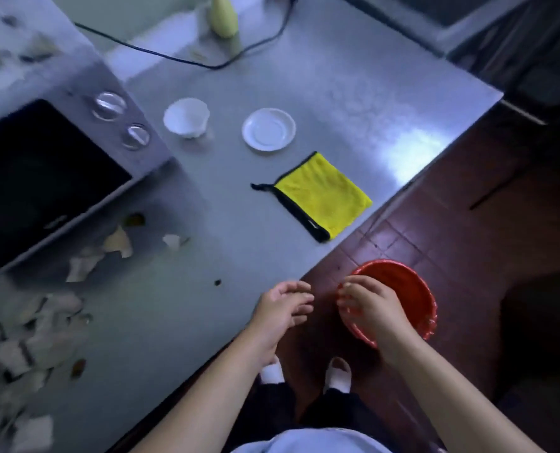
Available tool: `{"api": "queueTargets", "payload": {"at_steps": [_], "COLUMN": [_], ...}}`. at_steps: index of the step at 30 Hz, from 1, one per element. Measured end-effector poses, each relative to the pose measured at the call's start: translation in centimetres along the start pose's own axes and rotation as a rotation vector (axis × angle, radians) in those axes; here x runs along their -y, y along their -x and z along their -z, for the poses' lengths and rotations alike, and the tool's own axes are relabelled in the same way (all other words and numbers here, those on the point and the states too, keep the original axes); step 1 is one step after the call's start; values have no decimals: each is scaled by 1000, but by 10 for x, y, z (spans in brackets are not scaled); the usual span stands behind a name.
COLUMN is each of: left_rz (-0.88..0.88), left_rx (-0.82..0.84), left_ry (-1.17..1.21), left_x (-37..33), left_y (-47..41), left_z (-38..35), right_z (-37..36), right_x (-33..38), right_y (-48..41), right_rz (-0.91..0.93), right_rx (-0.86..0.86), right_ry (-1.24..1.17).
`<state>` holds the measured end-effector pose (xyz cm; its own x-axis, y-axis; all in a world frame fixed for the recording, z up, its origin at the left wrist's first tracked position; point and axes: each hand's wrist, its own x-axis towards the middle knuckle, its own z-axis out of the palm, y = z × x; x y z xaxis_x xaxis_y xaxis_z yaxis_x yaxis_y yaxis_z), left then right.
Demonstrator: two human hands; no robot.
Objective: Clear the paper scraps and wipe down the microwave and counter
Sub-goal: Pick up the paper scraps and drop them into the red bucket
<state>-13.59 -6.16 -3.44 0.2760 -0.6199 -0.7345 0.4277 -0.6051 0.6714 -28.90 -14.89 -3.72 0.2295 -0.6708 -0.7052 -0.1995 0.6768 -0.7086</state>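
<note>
Scraps of torn paper [39,325] are strewn over the left part of the bench [337,86], in front of the microwave [53,178], and more are seen, blurred, on its top; none of this litter appears to have been cleared yet. Just beside the microwave's dials a white cup [187,121] is stood upright, with a white saucer [268,129] near it, both apart from the litter. Nearer the bench edge a folded yellow cloth [324,197] with black trim is laid flat and untouched, presumably kept ready for the wiping. At the bench edge the left hand [281,308] is held with fingers loosely bent and nothing in it, probably poised for sweeping scraps toward the edge. Beside it, off the bench, the right hand [370,308] is placed over the near rim of a red basin [412,289], fingers bent downward; whether the rim is gripped cannot be told. The basin is judged to be positioned by the edge so that scraps can be gathered into it.
</note>
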Motion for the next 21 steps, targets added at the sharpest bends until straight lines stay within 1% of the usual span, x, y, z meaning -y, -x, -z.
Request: {"api": "queueTargets", "payload": {"at_steps": [3, 5, 9, 12, 15, 18, 21], "left_rz": [-100, -155, -179, -169, -166, -155, -92], "left_rx": [-101, -185, -362, -469, -543, -634, -743], "left_ry": [59, 72, 97, 139, 192, 272, 357], "left_x": [-19, -24, -18, -12, -10, -9, -9], "left_y": [21, 34, 51, 59, 61, 59, 60], "left_z": [57, 96, 161, 189, 200, 199, 186], "right_z": [-52, -87, -140, -166, -198, -241, -288], "right_x": [14, 19, 23, 35, 53, 64, 66], "right_y": [17, 26, 35, 30, 7, -33, -76], "right_rz": [50, 62, 109, 183, 283, 457, 636], "right_rx": [117, 159, 271, 355, 447, 519, 588], "right_ry": [41, 86, 229, 417, 638, 969, 1268]}}
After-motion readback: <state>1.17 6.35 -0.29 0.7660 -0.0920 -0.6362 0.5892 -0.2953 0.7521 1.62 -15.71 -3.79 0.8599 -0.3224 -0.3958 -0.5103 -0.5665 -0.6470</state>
